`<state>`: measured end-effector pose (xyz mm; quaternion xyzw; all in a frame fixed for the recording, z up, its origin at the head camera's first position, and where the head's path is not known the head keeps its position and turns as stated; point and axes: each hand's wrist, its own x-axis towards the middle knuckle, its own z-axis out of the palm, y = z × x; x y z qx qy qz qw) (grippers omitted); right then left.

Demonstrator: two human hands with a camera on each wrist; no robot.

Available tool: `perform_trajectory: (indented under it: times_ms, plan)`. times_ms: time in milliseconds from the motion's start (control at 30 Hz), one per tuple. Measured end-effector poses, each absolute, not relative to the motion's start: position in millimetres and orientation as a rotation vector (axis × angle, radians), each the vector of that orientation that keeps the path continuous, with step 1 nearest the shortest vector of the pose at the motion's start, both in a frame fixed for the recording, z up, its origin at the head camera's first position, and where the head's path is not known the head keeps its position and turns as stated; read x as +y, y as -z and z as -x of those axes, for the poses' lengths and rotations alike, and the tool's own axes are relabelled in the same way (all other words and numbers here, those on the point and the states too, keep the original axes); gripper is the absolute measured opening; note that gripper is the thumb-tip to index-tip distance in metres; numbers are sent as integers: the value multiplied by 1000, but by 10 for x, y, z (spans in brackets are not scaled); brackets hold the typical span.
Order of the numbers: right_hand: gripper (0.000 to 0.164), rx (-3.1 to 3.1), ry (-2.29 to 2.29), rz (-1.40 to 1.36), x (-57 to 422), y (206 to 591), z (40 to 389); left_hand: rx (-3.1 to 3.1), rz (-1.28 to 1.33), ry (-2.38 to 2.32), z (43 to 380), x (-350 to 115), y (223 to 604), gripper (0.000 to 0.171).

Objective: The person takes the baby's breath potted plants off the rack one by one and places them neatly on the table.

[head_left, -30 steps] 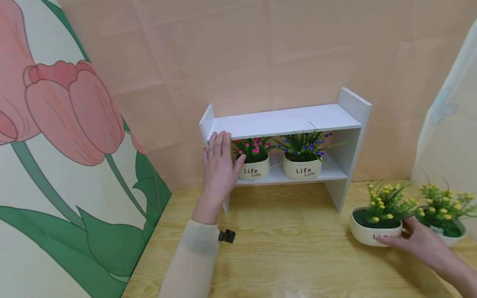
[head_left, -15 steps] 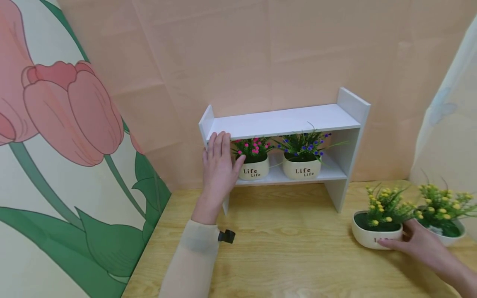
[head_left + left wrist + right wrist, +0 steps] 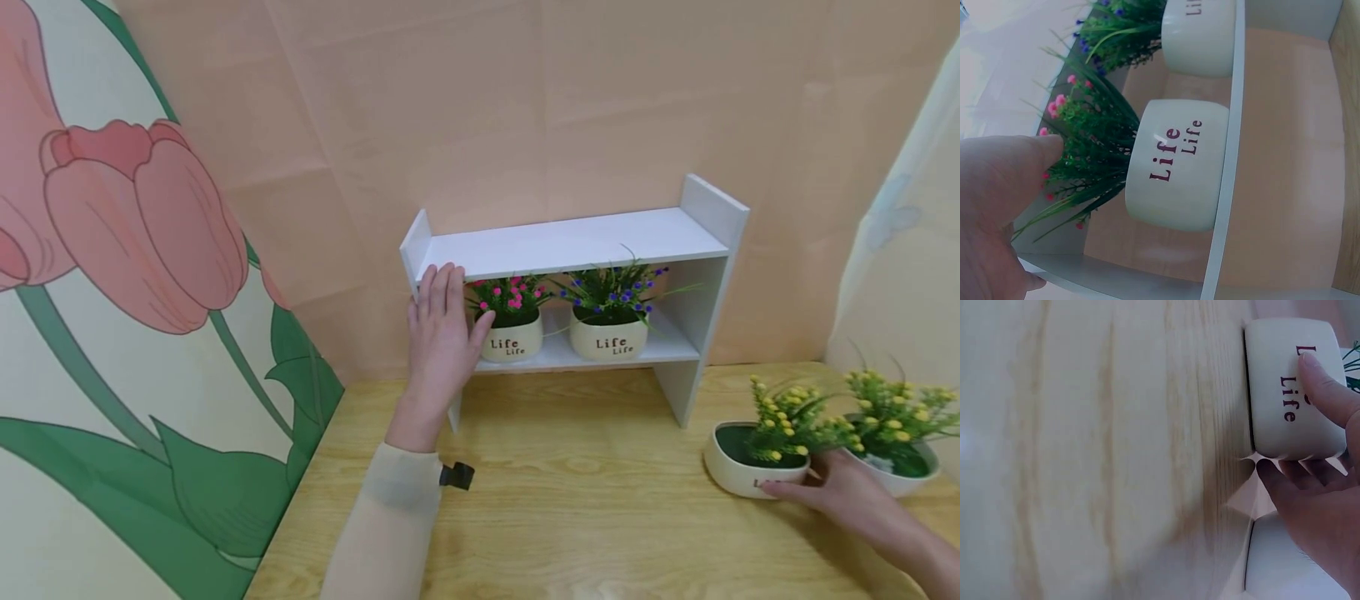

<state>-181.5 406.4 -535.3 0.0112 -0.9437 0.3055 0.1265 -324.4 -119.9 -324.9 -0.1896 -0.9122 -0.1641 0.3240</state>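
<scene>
My left hand (image 3: 442,342) rests on the left front corner of a small white shelf (image 3: 585,237), fingers straight and thumb apart. Right beside the thumb, on the shelf's lower board, sits a cream pot with pink flowers (image 3: 512,340), lettered "Life". A matching pot with blue flowers (image 3: 609,337) sits to its right. On the table's right side, my right hand (image 3: 855,492) holds a cream pot with yellow flowers (image 3: 750,475). Its thumb lies on the lettered front (image 3: 1291,394) and the fingers are at the pot's side.
Just behind my right hand stands a second pot with yellow flowers (image 3: 903,458). The shelf stands on a wood-grain table (image 3: 570,500) against a beige backdrop (image 3: 525,108). A tulip-printed panel (image 3: 150,250) borders the left side, and a pale sheet (image 3: 900,225) hangs at the right.
The held pot has shifted and turned slightly, and its yellow flowers now sit farther right over the rim. My left hand stays at the shelf's corner.
</scene>
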Motion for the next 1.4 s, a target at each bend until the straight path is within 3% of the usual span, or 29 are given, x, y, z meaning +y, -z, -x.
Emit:
perform_trajectory:
  times_ms: [167,500,1133,1400]
  plan:
    - [85,-2725,-953,-76,4067,5370,1848,-2398,495,434,3239,-1197,3245,80]
    - [114,-2926,-996,96,4082,5273,1895,-2361,504,405,3249,-1199,3254,80]
    - [112,-2893,-973,94,4082,5322,1893,-2334,520,420,3246,-1204,3262,79]
    - [99,-2778,-940,20,4041,5383,1859,-2352,514,423,3244,-1204,3254,80]
